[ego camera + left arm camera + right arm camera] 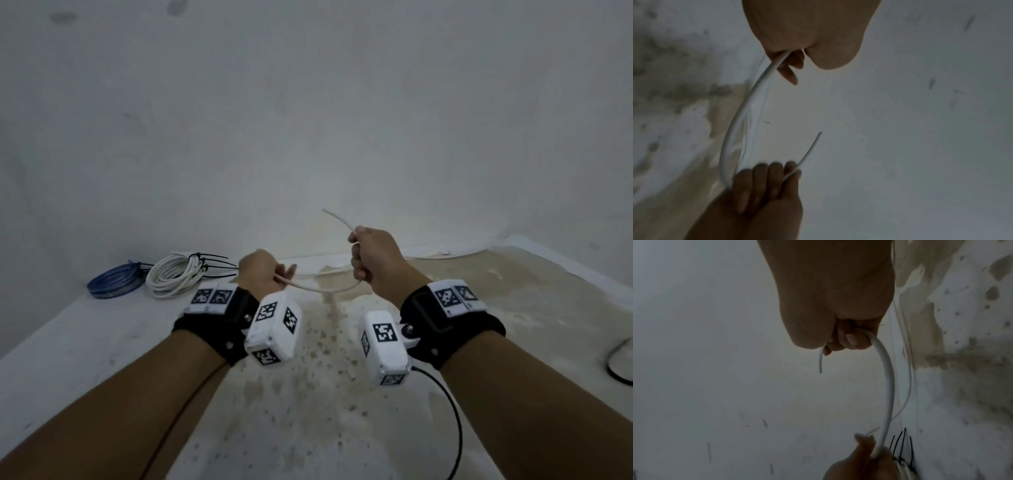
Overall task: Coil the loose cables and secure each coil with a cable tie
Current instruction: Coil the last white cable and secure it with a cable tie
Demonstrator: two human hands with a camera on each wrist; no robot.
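Note:
A loose white cable [325,290] sags in a shallow arc between my two hands above the stained white surface [102,346]. My left hand [265,274] pinches it at the left. My right hand [368,260] grips it in a fist, and the cable's free end [335,216] sticks up and left out of that fist. A further strand runs right along the wall's foot [442,255]. The left wrist view shows the cable [747,105] curving from my left fingers [791,71] to my right hand [766,183]. In the right wrist view the cable [888,378] leaves my right fist [846,339].
At the back left lie a white coil [173,275] bound with black cable ties [214,265] and a blue coil [114,283], also tied. A black cord [616,365] loops at the right edge. The wall [308,120] stands close behind.

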